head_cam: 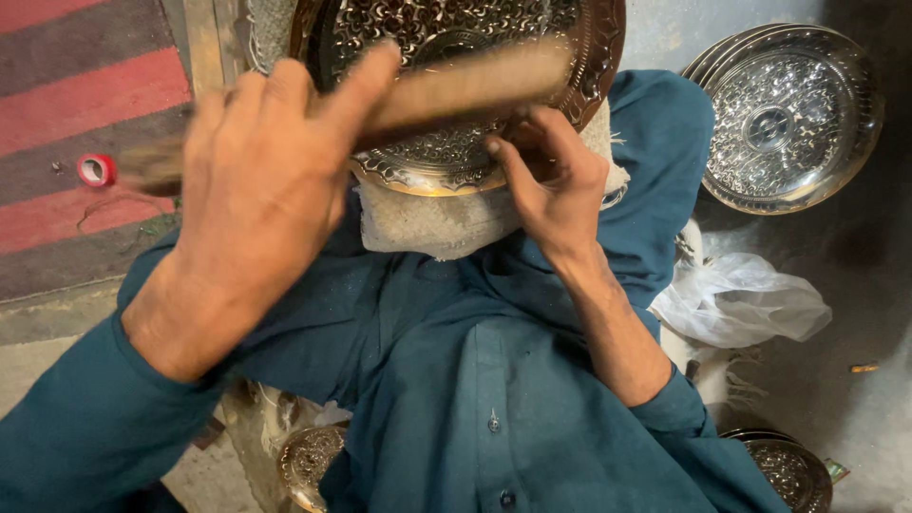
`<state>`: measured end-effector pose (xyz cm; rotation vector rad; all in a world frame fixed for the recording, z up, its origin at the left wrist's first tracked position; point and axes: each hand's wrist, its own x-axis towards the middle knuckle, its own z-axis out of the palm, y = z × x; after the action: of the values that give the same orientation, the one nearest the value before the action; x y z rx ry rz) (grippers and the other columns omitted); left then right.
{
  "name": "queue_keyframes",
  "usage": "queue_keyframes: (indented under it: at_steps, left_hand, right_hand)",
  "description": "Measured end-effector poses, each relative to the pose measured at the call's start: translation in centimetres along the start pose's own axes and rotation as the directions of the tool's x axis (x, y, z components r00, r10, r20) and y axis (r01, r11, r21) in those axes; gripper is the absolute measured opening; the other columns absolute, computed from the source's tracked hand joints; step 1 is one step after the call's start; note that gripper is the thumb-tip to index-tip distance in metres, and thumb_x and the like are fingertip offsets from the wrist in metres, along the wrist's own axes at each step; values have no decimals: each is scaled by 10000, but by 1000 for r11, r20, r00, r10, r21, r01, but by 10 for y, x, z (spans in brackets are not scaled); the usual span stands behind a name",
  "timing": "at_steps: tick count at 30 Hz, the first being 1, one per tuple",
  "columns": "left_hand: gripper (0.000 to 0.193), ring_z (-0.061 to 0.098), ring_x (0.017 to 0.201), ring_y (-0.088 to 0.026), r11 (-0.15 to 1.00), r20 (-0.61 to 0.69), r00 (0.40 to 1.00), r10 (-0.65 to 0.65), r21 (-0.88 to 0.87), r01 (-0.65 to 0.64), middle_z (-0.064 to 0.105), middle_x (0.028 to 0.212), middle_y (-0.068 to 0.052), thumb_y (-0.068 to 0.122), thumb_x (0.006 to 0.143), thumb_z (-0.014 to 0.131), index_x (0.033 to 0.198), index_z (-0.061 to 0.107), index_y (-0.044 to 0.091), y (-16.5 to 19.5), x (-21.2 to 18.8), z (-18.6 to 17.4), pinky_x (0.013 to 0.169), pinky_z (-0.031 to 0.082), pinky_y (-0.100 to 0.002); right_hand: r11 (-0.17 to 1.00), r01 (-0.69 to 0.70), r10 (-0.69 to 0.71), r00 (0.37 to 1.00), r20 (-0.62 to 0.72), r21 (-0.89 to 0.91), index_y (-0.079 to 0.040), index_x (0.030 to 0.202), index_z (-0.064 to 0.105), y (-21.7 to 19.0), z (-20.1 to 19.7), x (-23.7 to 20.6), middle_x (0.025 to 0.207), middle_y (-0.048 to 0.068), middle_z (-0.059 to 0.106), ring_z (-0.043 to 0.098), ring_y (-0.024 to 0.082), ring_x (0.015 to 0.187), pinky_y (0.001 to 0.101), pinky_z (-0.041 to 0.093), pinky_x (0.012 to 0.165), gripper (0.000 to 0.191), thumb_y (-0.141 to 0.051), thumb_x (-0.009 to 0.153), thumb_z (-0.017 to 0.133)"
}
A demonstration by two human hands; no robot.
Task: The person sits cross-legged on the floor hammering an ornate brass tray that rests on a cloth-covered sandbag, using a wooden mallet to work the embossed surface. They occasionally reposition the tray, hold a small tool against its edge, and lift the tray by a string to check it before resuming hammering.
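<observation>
Left grip (261,180) holds a wooden stick (446,90) (blurred) over the embossed tray (446,161).

Both hands (261,180) (556,185) raised, seemingly clenched

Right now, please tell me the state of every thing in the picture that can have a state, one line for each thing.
Left hand: closed around a blurred brown wooden tool.
Right hand: fingers pressed at the rim of the round embossed brass-coloured metal tray.
Embossed tray: resting on a white woven cloth pad on the lap.
Stack of silver embossed trays: lying flat on the floor.
White plastic bag: crumpled.
Red tape roll: lying on the striped rug.
</observation>
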<state>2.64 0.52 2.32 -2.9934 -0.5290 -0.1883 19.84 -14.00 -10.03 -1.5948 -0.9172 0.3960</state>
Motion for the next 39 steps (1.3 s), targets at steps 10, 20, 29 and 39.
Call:
queue_keyframes:
  at_steps: [10, 20, 29, 39]
  left_hand:
    - [627, 599, 894, -308, 1000, -52, 999, 0, 24, 2, 555, 952, -111, 22, 908, 652, 1508, 571, 184, 2, 2, 0, 784, 460, -450]
    - [567, 595, 965, -294, 968, -95, 995, 38, 252, -12, 541, 996, -95, 72, 967, 688, 1494, 566, 243, 1, 2, -1, 952, 493, -473]
    - [728, 585, 924, -394, 961, 56, 992, -113, -249, 123, 534, 1000, -173, 61, 851, 682, 1542, 475, 158, -1, 1, -3, 791, 483, -529]
    - [578, 602, 924, -291, 989, -68, 997, 21, 145, -11, 565, 976, -89, 58, 934, 670, 1477, 570, 230, 3, 9, -11, 825, 486, -452]
  right_hand:
    - [998, 37, -37, 999, 10, -42, 23, 1228, 628, 0, -1, 1, 999, 71, 763, 736, 97, 917, 233, 587, 801, 295, 25, 981, 790]
    - [1000, 7, -7, 999, 33, -1, 23, 1233, 632, 2, -1, -1, 1030, 77, 767, 733, 107, 959, 243, 597, 836, 264, 51, 1001, 756]
    - [996, -12, 9, 1000, 29, 84, 39, 1307, 602, 5, -1, -3, 1078, 89, 757, 730, 111, 991, 255, 598, 867, 310, 75, 1021, 716]
    - [999, -1, 2, 1000, -12, 53, 21, 1204, 626, 9, 0, -7, 1034, 60, 758, 736, 101, 914, 254, 600, 829, 181, 64, 1050, 710]
